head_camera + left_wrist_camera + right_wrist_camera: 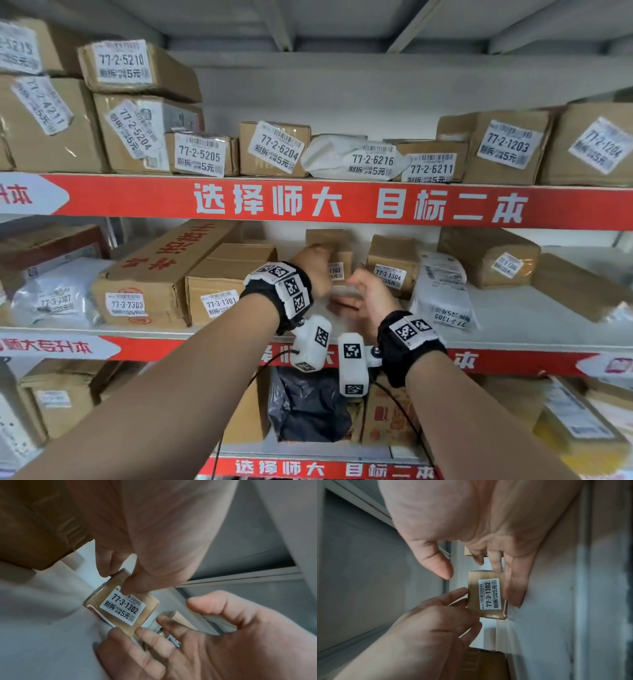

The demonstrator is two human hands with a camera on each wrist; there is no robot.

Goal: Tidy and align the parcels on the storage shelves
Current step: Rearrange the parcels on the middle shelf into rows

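A small brown box labelled 77-3-1302 (337,265) stands upright on the white middle shelf (513,308). My left hand (313,270) pinches the small box (120,609) at its top, with the thumb (130,586) on the labelled face and a finger on the upper edge. My right hand (364,296) is open just to the right of it. Its fingers (145,632) are spread, with the tips touching the box's lower corner. In the right wrist view the small box (486,595) sits between both hands, its label sideways.
Box 77-3-1301 (226,284) stands close on the left and box 77-3-1304 (390,265) close on the right, then a white bag 77-3-1305 (442,294). A red shelf edge (308,202) runs overhead, with several parcels above it. A black bag (308,407) lies on the shelf below.
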